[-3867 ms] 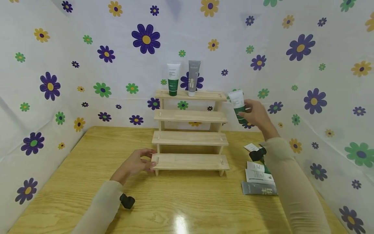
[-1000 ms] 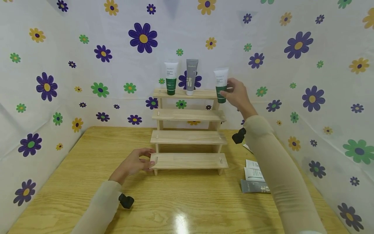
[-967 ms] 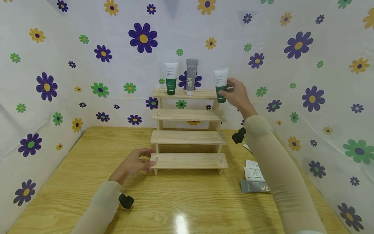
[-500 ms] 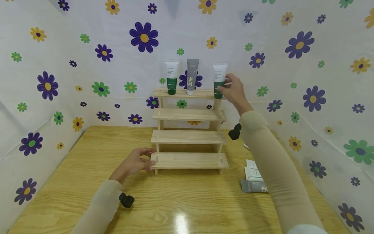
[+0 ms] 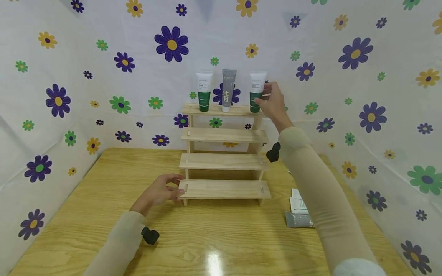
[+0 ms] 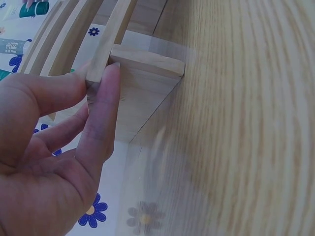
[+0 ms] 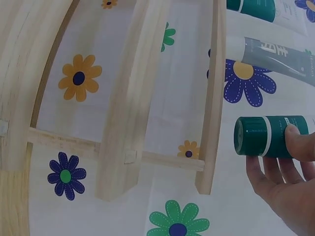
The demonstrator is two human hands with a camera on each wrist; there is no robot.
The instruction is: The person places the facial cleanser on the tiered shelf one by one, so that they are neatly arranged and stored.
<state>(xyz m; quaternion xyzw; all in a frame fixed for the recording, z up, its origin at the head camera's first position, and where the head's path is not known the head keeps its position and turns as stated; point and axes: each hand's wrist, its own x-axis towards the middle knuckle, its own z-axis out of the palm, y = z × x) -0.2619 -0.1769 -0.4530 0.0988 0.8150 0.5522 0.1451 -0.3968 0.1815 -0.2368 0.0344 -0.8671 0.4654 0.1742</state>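
Note:
My right hand (image 5: 274, 101) holds a white-and-green squeeze tube (image 5: 255, 94) upright, cap down, at the right end of the top shelf. In the right wrist view a small gap shows between its green cap (image 7: 250, 136) and the shelf edge (image 7: 212, 98). On the same top shelf stand a grey tube (image 5: 228, 90) and, left of it, another white-and-green tube (image 5: 204, 92). My left hand (image 5: 160, 192) pinches the left end of the lowest step of the wooden tiered rack (image 5: 224, 189); the left wrist view shows thumb and fingers on the board's end (image 6: 101, 64).
Several tubes lie on the table right of the rack, among them a grey one (image 5: 298, 220) and a white one (image 5: 298, 206), partly hidden by my right sleeve (image 5: 324, 199). A flower-patterned cloth (image 5: 138, 76) hangs behind and at both sides of the wooden table (image 5: 207, 237).
My right hand has carried the white-and-green tube from right of the rack leftward, to the top shelf's right end, lowering it slightly on screen from upright tilt. The left hand stays put.

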